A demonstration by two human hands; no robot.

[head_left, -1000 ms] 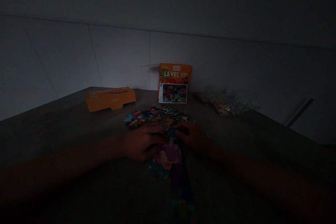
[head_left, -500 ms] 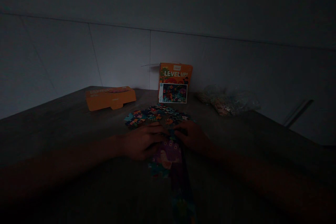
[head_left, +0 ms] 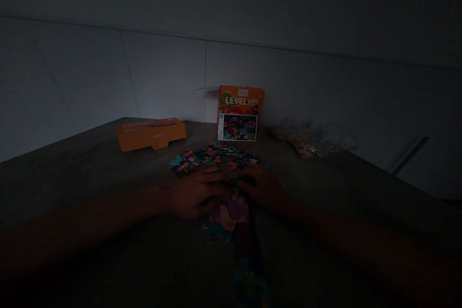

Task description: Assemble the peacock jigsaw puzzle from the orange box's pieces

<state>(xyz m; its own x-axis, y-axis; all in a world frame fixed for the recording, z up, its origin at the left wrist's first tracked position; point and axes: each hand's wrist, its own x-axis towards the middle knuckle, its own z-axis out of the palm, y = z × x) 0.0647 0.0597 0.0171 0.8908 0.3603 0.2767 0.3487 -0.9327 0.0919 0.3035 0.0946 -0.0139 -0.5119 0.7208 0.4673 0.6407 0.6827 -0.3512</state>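
In dim light, a partly joined jigsaw puzzle [head_left: 234,211] lies on the table, with a purple many-eyed monster in its middle and a strip running down towards me. My left hand [head_left: 197,195] rests over its upper left side, fingers stretched and spread. At the puzzle's upper right edge, the thumb and fingers of my right hand [head_left: 265,187] are bent round a small dark blue-green puzzle piece [head_left: 236,184], whose outline is hard to make out. Both hands' fingertips are close together. Just beyond them spreads a heap of loose puzzle pieces [head_left: 191,159].
An orange "LEVEL UP!" box [head_left: 241,94] stands near the wall, a picture card [head_left: 238,127] leaning against its front. To the left lies an orange box lid [head_left: 151,137]. Clear plastic bags [head_left: 317,139] with contents lie right, near the table's [head_left: 90,149] far right edge.
Both hands stay at almost the same spot, with only slight finger movement. The whole view has shifted very slightly. The puzzle and the boxes look the same.
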